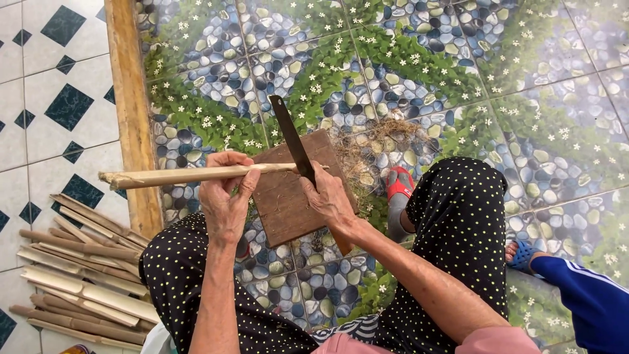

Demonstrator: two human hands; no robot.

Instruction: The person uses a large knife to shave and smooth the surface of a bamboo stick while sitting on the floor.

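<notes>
My left hand (224, 196) grips a long bamboo stick (164, 176) and holds it level over a brown wooden board (282, 196) on the floor. My right hand (327, 196) is closed on the handle of a dark-bladed knife (291, 134), whose blade points away from me and meets the stick's right end above the board. Both forearms reach out over my knees in black dotted fabric.
A pile of split bamboo pieces (78, 282) lies at the lower left beside a wooden strip (131, 98). Dry fibre shavings (380, 141) lie past the board. A red sandal (398, 183) shows by my knee. Another person's blue-sleeved leg and sandalled foot (524, 254) are at right.
</notes>
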